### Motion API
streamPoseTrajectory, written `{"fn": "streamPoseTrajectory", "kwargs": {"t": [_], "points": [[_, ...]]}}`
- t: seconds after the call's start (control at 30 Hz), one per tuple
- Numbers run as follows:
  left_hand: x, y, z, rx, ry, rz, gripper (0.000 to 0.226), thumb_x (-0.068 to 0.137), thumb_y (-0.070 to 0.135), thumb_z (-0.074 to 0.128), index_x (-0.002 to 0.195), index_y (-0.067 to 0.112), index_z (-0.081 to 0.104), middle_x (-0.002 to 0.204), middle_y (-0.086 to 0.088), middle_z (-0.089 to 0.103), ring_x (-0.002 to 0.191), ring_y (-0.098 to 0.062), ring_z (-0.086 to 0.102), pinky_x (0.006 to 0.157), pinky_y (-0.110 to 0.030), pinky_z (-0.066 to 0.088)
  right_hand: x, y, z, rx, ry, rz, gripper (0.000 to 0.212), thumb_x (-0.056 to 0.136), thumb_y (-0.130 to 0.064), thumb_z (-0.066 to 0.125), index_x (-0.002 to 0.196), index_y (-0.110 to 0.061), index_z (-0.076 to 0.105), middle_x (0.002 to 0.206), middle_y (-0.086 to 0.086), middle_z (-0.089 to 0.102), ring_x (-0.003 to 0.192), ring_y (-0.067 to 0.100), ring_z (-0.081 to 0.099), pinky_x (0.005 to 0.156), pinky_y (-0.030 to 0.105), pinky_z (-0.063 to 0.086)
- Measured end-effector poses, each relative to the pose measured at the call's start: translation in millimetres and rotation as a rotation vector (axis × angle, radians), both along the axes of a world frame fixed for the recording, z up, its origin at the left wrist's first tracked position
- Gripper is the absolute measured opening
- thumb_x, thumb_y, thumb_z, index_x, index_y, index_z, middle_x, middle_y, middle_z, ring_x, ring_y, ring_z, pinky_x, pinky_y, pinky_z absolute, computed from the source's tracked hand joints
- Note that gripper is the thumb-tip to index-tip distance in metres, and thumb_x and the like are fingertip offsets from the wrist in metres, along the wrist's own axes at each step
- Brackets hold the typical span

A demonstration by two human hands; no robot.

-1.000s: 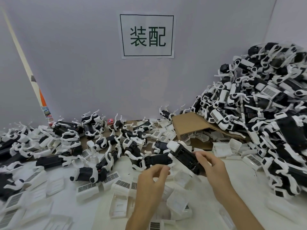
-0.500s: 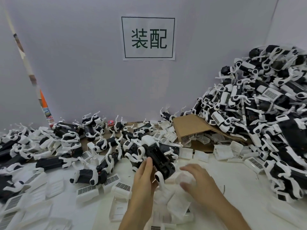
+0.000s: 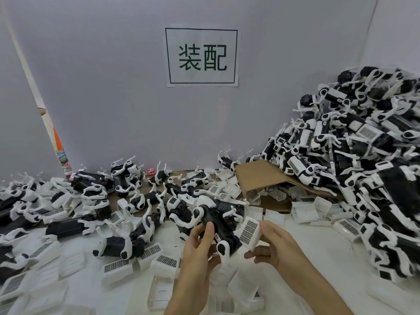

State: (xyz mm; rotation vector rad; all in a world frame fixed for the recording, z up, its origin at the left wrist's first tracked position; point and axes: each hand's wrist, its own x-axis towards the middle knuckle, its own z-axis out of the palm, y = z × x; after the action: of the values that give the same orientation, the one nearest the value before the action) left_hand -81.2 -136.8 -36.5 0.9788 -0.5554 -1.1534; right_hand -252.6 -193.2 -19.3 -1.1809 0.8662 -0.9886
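My left hand [image 3: 200, 248] grips a black toy robot-dog body with white legs [image 3: 216, 226], held up over the white table [image 3: 318, 253] near the front centre. My right hand [image 3: 270, 244] pinches a white cover piece with a dark grille [image 3: 250, 233] between thumb and fingers, right beside the body's right side. The cover is tilted with its grille facing left and touches or nearly touches the body; I cannot tell which.
A tall heap of black-and-white toy dogs [image 3: 363, 160] fills the right side. More dogs [image 3: 95, 196] and loose white grille covers [image 3: 159, 258] are scattered across the left and front. A brown cardboard sheet [image 3: 259, 176] lies at the back. A paper sign [image 3: 202, 56] hangs on the wall.
The dog body passed from my right hand to my left hand. My right hand picked a white grille cover off the table and raised it beside the body.
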Motion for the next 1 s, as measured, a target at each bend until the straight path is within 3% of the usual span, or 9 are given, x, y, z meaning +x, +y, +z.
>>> {"fn": "streamPoseTrajectory", "kwargs": {"t": [0.17,0.27,0.4,0.77,0.9,1.0], "points": [[-0.3,0.3,1.3,-0.002,0.016,0.037,0.054,0.068,0.047,0.077,0.113,0.020,0.065,0.093,-0.006,0.061,0.070,-0.013,0.055,0.047,-0.019,0.046,0.6,2.2,4.4,0.038,-0.176,0.075,0.030,0.091,-0.021,0.055,0.115,-0.005,0.062,0.099,0.016,0.074,0.075,0.027,0.072,0.062,0.029,0.053],[-0.4,0.0,1.7,0.001,0.004,0.028,0.055,0.067,0.046,0.077,0.114,0.019,0.064,0.082,-0.001,0.064,0.062,-0.011,0.057,0.047,-0.020,0.047,-1.6,1.7,5.4,0.032,-0.266,0.083,0.037,0.085,-0.022,0.058,0.117,-0.005,0.061,0.097,0.014,0.071,0.076,0.021,0.063,0.067,0.030,0.047],[-3.0,1.6,3.0,-0.019,-0.027,0.001,0.055,0.068,0.043,0.075,0.115,0.018,0.062,0.067,0.008,0.068,0.055,-0.006,0.063,0.046,-0.020,0.048,-2.6,3.1,6.5,0.063,-0.403,0.155,0.036,0.087,-0.018,0.057,0.121,-0.006,0.060,0.095,0.012,0.069,0.072,0.022,0.064,0.059,0.027,0.054],[-12.2,6.0,7.1,-0.059,-0.134,-0.065,0.051,0.069,0.039,0.073,0.113,0.018,0.061,0.078,-0.001,0.075,0.064,-0.013,0.067,0.053,-0.030,0.056,1.4,5.1,1.5,-0.052,-0.205,0.122,0.037,0.088,-0.019,0.057,0.123,-0.017,0.069,0.106,0.014,0.069,0.081,0.019,0.059,0.067,0.030,0.043],[-12.9,5.2,5.7,-0.060,-0.163,-0.101,0.055,0.067,0.042,0.075,0.114,0.016,0.063,0.091,-0.014,0.075,0.076,-0.025,0.068,0.061,-0.037,0.060,2.0,5.0,2.4,-0.049,-0.209,0.096,0.037,0.087,-0.018,0.059,0.122,-0.015,0.068,0.117,0.018,0.070,0.098,0.031,0.064,0.081,0.038,0.050],[-14.2,5.4,5.9,-0.073,-0.185,-0.133,0.052,0.067,0.041,0.074,0.111,0.016,0.063,0.082,-0.009,0.076,0.067,-0.018,0.071,0.056,-0.033,0.058,2.8,6.5,3.4,-0.078,-0.185,0.059,0.031,0.084,-0.018,0.062,0.114,-0.009,0.067,0.110,0.019,0.072,0.091,0.028,0.069,0.071,0.031,0.058]]}}
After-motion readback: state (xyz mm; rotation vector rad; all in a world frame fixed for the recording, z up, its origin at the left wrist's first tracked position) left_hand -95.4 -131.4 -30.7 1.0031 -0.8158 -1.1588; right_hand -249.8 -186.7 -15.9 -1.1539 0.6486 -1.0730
